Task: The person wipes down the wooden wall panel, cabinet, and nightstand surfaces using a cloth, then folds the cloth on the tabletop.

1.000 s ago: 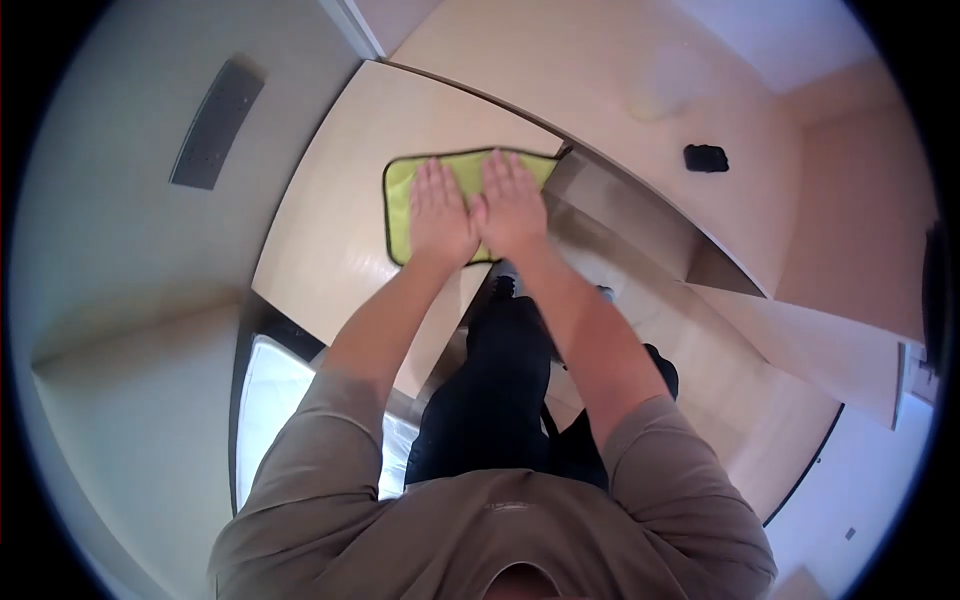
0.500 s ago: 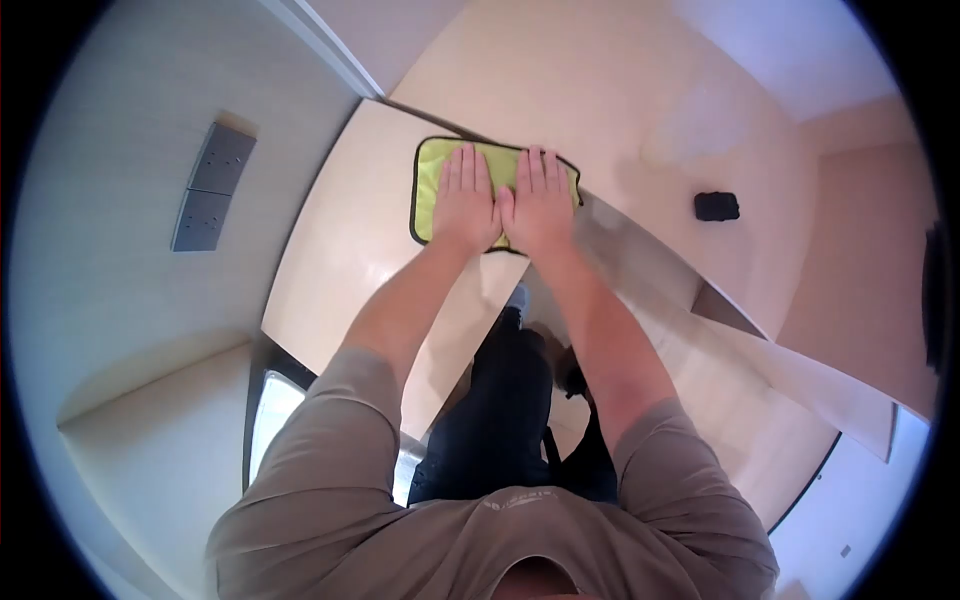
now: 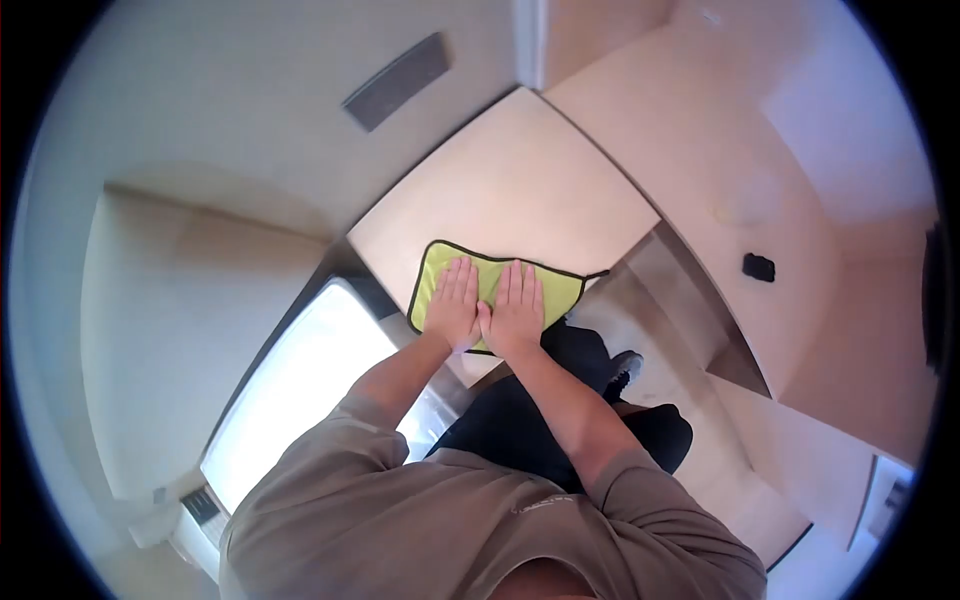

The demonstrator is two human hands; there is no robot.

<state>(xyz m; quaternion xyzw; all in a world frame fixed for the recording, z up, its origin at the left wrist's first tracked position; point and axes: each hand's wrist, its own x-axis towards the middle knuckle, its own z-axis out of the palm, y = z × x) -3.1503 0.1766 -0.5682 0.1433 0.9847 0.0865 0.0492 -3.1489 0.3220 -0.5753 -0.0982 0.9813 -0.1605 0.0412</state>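
A yellow-green cloth [image 3: 560, 289] with a black border lies spread on the light wooden tabletop [image 3: 520, 160], near its front edge. Flat on the left part of the cloth rests my left hand [image 3: 454, 303], fingers stretched out. My right hand [image 3: 515, 308] presses flat beside it, also with straight fingers, and the two thumbs are close together. A small dark loop at the cloth's right corner sticks out past the tabletop's edge.
Grey wall sockets [image 3: 397, 82] are at the upper left. A small black object [image 3: 758, 267] lies on the wooden surface at the right. A bright white panel [image 3: 300, 385] stands left of my body. An open recess [image 3: 690, 290] runs below the right-hand surface. My shoe [image 3: 626, 370] shows below.
My hands and the cloth have moved from the far edge of the tabletop back toward my body. The view has turned, and more of the white panel shows.
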